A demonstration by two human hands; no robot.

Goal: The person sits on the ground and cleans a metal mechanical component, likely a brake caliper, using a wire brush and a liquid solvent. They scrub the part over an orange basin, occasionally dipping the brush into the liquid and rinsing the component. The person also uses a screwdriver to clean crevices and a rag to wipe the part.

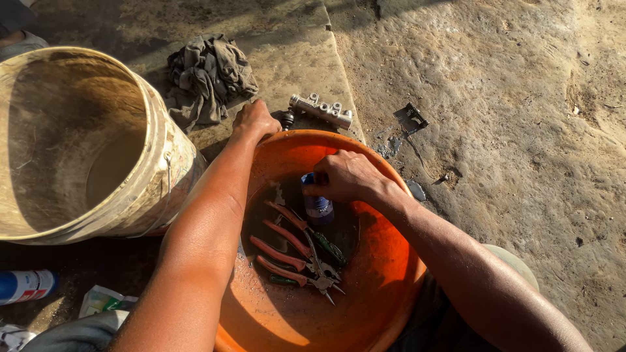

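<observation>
Both forearms come up from the bottom edge and reach into and over a wide orange basin (365, 313) that sits on the ground between the person's knees. Dark liquid pools in the basin's bottom, and two pairs of pliers with reddish handles (293, 251) lie there side by side, their metal noses pointing toward the lower right, with a darker green-handled tool just beside them.

Slightly farther in, the right hand (345, 176) is curled around the top of a small blue bottle (317, 207), which stands upright in the liquid near the basin's middle; fingers and thumb close on its upper part and hide the cap.

Left of the basin, a blue and white spray can (26, 285) lies on its side on the dark ground, near a crumpled packet (104, 301).

Beyond that, the left hand (255, 120) rests at the basin's far rim, knuckles up and fingers bent downward; whether it grips the rim or something behind it cannot be told.

A large, dirty cream bucket (156, 163) lies tipped toward the camera on the left, touching the left forearm.

Farthest off, on the concrete slab, lie a grey rag (208, 78) and a silvery metal cylinder part with ports (321, 109), just beyond the left hand. A small black comb-like piece (409, 118) lies on the rough ground to its right.
</observation>
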